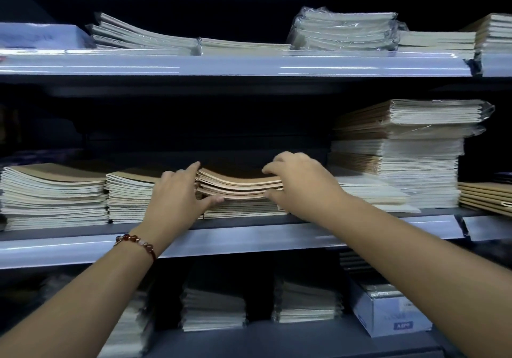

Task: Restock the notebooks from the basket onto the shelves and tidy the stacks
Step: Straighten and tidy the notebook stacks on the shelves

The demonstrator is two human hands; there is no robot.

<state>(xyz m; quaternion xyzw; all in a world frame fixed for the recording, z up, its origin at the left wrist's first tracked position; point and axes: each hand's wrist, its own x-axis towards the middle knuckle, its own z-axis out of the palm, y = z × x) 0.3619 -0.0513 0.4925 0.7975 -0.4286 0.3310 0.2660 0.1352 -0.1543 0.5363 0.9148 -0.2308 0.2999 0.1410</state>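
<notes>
- Left hand grips the left end of a small bundle of brown notebooks, thumb underneath.
- Right hand pinches its right end.
- The bundle (sagging mid-span) sits atop a low stack on the middle shelf.

I see three shelves: top, middle, bottom. My two hands, left and right, are out. One bracelet on my left wrist. One box sits on the bottom shelf.
</notes>
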